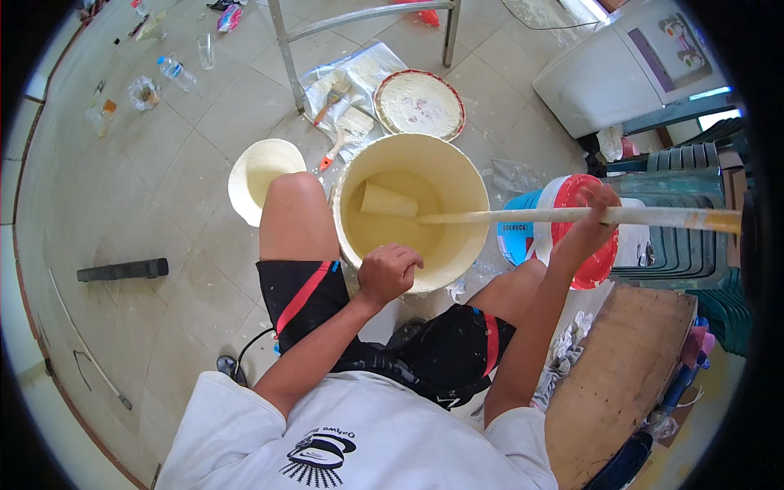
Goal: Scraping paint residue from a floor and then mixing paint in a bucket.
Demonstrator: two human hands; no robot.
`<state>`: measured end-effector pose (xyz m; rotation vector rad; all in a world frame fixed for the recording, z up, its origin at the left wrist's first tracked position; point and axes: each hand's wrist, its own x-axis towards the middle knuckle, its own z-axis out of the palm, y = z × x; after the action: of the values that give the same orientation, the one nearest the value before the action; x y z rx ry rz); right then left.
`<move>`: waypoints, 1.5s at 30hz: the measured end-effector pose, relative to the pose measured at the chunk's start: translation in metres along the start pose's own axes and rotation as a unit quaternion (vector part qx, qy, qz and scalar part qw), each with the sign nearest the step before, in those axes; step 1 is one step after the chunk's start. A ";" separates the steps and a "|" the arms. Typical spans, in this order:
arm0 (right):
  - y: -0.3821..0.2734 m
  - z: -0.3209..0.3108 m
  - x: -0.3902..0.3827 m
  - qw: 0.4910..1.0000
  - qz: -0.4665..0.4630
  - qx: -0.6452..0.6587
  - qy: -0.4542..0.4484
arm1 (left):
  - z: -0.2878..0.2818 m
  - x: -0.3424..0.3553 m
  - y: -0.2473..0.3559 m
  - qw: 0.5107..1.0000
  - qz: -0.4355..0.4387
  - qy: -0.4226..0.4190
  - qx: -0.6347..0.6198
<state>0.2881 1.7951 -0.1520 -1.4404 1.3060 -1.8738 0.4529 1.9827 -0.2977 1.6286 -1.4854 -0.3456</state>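
- Fingers (603, 193) of the right hand (599, 206) first: wrapped around a long white pole (523, 216), clamped on it well up from its lower tip.
- Left hand (390, 275) curled loosely, fingers bunched together, over the near rim of the big cream bucket (469, 180). Honestly can't tell whether touching it.
- Lower tip of the pole down inside that bucket, with the rest running out toward the right edge of the view.
- Paint roller (389, 201) also in the bucket, right at the pole's tip, lying in pale yellow paint (416, 238).
- Smaller white bucket (237, 184) just beside the left knee (296, 196).
- Past the big bucket: round red-rimmed lid (420, 104) smeared white, plus two paintbrushes (353, 124) on a crinkled silver sheet (380, 61).
- Over to the right: blue bucket (513, 229) near the right knee, then stacked green chairs (682, 253) beyond.
- Off left on the tiled floor (184, 237): black bar (122, 269), with a clear water bottle (175, 72) farther up.
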 end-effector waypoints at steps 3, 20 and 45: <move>-0.032 0.012 -0.056 0.979 -0.079 -0.113 0.148 | 0.002 0.000 -0.003 0.999 -0.011 0.033 0.008; 0.210 0.162 -0.268 0.602 0.014 -0.460 -0.653 | -0.003 -0.008 -0.008 0.998 0.019 0.066 -0.010; 0.091 0.038 -0.161 0.537 -0.453 -0.235 -0.672 | -0.006 -0.007 -0.004 0.992 0.087 0.076 -0.047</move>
<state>0.3634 1.8643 -0.3108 -3.1295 0.0935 -0.0054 0.4583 1.9916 -0.2995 1.4086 -1.4603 -0.1877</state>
